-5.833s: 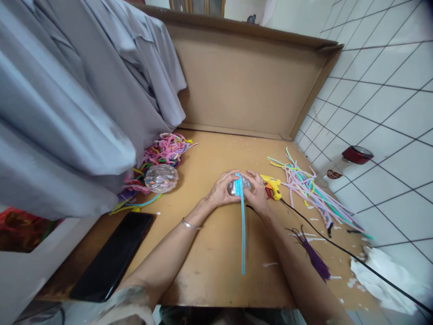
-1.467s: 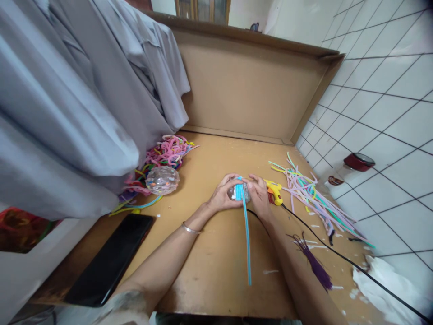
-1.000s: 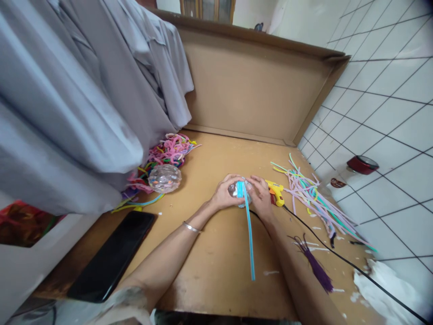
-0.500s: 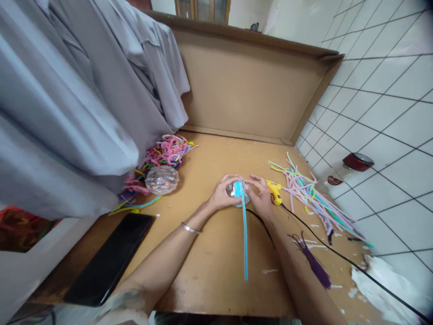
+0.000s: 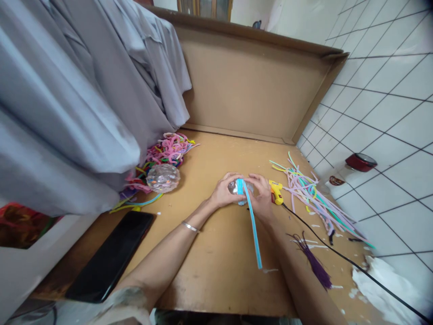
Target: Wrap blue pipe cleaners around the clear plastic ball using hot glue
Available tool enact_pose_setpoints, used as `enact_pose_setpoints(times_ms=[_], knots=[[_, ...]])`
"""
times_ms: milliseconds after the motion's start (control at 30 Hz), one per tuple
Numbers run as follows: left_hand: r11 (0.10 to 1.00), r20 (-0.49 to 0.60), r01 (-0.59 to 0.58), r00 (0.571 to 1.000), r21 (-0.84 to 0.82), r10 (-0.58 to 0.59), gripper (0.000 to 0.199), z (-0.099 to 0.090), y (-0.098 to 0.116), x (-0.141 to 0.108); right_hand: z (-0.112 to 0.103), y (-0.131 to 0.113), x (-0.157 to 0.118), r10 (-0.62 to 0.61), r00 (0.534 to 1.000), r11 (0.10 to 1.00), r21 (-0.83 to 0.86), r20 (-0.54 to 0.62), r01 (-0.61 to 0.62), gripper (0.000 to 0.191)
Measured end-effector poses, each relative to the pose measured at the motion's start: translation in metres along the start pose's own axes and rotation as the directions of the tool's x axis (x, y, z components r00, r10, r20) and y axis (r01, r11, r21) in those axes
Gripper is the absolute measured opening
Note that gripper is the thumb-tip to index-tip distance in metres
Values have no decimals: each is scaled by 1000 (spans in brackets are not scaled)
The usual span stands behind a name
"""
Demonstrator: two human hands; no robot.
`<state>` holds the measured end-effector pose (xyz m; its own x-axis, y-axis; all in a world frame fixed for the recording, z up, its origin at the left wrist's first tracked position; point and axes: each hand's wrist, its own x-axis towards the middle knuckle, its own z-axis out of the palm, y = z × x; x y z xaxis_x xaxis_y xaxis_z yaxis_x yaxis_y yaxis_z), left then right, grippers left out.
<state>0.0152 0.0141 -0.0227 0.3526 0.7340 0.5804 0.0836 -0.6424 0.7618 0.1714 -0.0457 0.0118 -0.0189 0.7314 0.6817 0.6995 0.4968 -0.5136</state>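
Inside the surface's (image 5: 209, 271) near edge, left grip (image 5: 223, 192) and right grip (image 5: 263, 198) clasp a clear ball (image 5: 233, 187); lay blue pipe cleaner (image 5: 253, 216) snugly.

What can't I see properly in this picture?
In the head view:
- Much of the clear ball: hidden by the left hand and right hand.
- Front of the glue gun: behind the right hand.
- Far end of the black cord: cut off, lower right.
- Jar label: lettering too small.
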Motion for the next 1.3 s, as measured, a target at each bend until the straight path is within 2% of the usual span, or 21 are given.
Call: enact_pose_setpoints(times_ms=[167,367,500,600,733,967,1133,1300], knots=[[1000,85,-5,996,16,4,71,-3,1,3,-2,0,1,-12,1000,999,-35,-1,12,18],[998,162,-26,987,63,16,87,-5,-1,3,2,2,1,71,997,991,111,-3,-71,22],[993,195,-50,980,105,29,100,-5,0,3,4,4,0,126,992,981,146,10,-126,24],[990,187,-55,982,132,30,95,-4,3,3,4,6,0,126,992,979,158,19,-127,25],[990,120,-44,992,132,29,83,-1,7,2,5,6,0,89,995,986,136,39,-93,24],[994,2,111,994,8,-111,73,-1,5,1,5,0,-1,109,994,989,99,28,-112,31],[961,46,235,972,-146,-231,73,-1,3,0,4,-1,-2,114,993,991,76,13,-115,29],[949,84,260,965,-181,-248,71,-2,6,2,4,-3,-3,-3,998,997,-79,57,7,31]])
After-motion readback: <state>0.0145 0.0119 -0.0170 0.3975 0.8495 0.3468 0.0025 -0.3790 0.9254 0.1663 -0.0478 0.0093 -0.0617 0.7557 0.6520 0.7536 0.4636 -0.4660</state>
